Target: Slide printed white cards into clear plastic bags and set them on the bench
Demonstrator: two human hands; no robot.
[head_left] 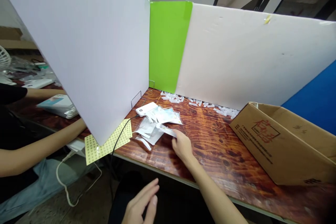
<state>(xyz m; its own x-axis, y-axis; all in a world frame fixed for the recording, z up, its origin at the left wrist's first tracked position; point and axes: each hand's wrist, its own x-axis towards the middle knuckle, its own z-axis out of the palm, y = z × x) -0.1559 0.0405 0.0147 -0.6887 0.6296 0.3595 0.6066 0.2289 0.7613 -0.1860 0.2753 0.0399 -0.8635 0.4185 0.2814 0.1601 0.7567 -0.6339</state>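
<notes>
My right hand [182, 144] pinches a small clear plastic piece [168, 131] at the right side of a loose pile of clear packets [151, 129] on the wooden table [207, 147]. Nearer to me, below the table's front edge, my left hand [143, 204] is raised with fingers apart and nothing in it. A white flat device [146, 109] with a black cable lies behind the packets. Pale blue-and-white packets [165, 115] rest beside it.
An open cardboard box [283, 147] stands at the right. Small white tubes [196, 103] lie along the back panel [236, 52]. A yellow dotted sheet [107, 143] sits under the left partition [105, 42]. Beyond it, another person's arms [44, 143] reach in.
</notes>
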